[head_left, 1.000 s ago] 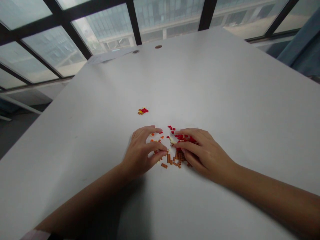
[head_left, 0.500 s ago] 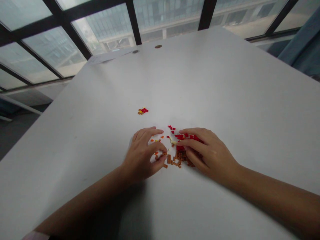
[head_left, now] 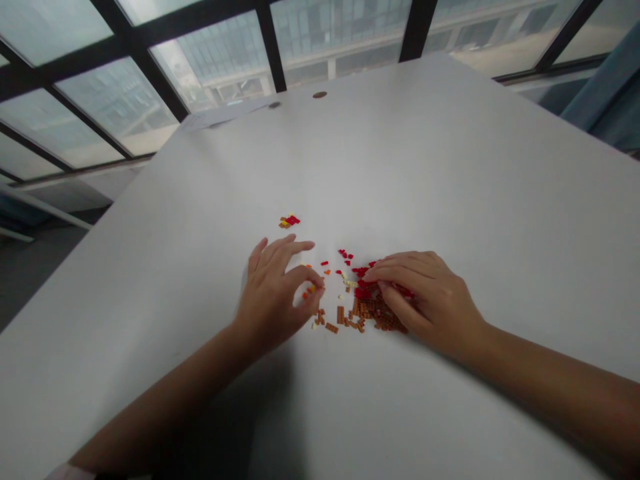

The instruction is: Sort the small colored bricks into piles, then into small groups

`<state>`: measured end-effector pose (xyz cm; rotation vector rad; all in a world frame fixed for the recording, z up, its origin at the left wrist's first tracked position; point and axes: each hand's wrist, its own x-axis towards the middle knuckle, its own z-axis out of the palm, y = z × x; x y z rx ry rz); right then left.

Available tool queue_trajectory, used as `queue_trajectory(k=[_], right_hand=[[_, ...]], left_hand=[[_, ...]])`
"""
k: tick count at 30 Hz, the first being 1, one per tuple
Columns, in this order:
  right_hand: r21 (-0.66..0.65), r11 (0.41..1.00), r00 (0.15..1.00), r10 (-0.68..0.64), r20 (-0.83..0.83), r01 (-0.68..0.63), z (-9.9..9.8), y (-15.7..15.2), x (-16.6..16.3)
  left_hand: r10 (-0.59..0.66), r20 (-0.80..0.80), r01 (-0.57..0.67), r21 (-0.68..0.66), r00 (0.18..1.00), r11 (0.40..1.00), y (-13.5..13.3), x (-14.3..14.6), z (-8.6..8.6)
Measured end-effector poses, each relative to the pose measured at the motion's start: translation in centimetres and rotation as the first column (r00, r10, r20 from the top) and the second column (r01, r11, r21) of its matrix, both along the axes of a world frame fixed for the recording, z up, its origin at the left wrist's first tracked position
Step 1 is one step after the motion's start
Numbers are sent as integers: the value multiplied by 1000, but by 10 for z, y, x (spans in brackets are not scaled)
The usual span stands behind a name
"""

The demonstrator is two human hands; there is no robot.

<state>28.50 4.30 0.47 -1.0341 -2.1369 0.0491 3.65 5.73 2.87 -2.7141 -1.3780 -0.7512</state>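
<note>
Small building bricks lie loose on the white table (head_left: pixel 475 173). With thumb and forefinger tips pinched together, my left hand (head_left: pixel 275 287) is just above the left part of the scatter; what the pinch holds, if anything, is too small to name. Around it are orange pieces (head_left: pixel 327 272) and a flat brown brick (head_left: pixel 332 328). My right hand (head_left: pixel 433 293) is over the heap of brown bricks (head_left: pixel 369 309) and red bricks (head_left: pixel 363 293), fingers together and thumb close to the forefinger. It hides part of the heap and whatever is in its fingertips. Cream pieces (head_left: pixel 349 283) lie between my hands.
Beyond my left hand sits a small cluster of red, yellow and brown bricks (head_left: pixel 290 221). Two round discs (head_left: pixel 320 95) are set near the table's far edge. Dark-framed windows (head_left: pixel 215 60) rise behind it, with a blue curtain (head_left: pixel 607 100) at the right.
My left hand has lifted slightly and moved left, uncovering brown bricks below it. My right hand has shifted a little right, and its fingers are closer together.
</note>
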Motion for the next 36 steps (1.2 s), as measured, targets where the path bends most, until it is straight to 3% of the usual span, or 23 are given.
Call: queue_trajectory(k=[3,6,13,22,27,36], right_hand=[[-18,998,998,59,-7,-59,0,1,-1],[-23,997,997,76,-7,-76,-2,2,0],[-10,996,996,86,-14,-86,-4,3,2],[-12,996,996,85,-28,-86,-2,3,0],[-17,996,996,87,-33,-88,-2,2,-2],[1,997,996,83,-28,-83,-3,4,-1]], left_hand=[[120,-25,-119,39,992,992,17,-12,0],[239,-44,-238,25,970,971,36,-23,-11],[320,65,-326,135,945,935,51,-32,-30],[315,-79,-291,224,946,930,48,-36,-35],[273,-39,-262,184,961,948,49,-38,-36],[320,-151,-310,89,935,947,49,-32,-47]])
